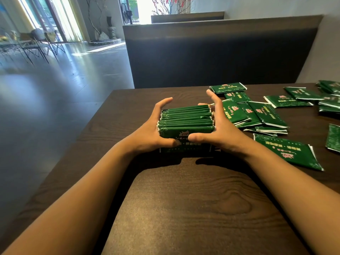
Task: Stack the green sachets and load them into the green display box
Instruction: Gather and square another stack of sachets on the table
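A row of several green sachets (185,117) stands on edge in the middle of the table, squeezed together between both hands. My left hand (156,129) grips its left end, thumb across the near face and fingers curled over the far side. My right hand (219,129) grips the right end the same way, its thumb meeting the left thumb on the front sachet. A green box edge (184,149) shows just under the row; I cannot tell if the sachets sit inside it.
Several loose green sachets (257,113) lie scattered on the dark wooden table (184,199) to the right, one (287,151) close to my right forearm. A dark bench back (220,52) stands beyond the table. Open floor lies off the left edge.
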